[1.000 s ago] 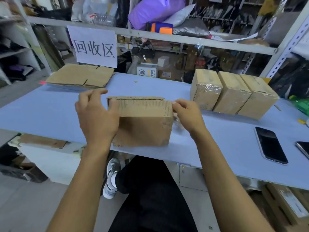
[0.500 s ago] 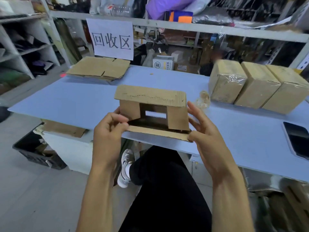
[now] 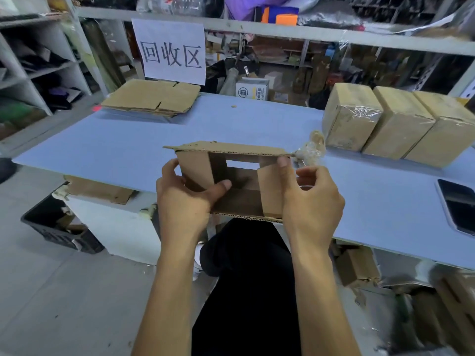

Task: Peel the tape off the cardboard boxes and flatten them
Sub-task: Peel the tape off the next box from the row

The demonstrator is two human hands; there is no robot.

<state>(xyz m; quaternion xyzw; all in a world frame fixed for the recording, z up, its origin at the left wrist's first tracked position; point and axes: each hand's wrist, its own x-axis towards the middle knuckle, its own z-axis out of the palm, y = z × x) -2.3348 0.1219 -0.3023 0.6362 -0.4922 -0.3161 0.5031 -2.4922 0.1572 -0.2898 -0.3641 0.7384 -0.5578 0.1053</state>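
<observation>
1 head-worn wide-angle view, forward and down, close over the hands, table (image 3: pixel 108 150) beyond.

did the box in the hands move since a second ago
Yes. The open box was resting on the blue table with its flaps shut; now the left hand and right hand hold it up over the table's near edge, flaps spread.

Brown boxes (image 3: pixel 395 122) are seen on a blue table (image 3: pixel 128 147); black characters are printed on a white sign (image 3: pixel 171 50).
</observation>
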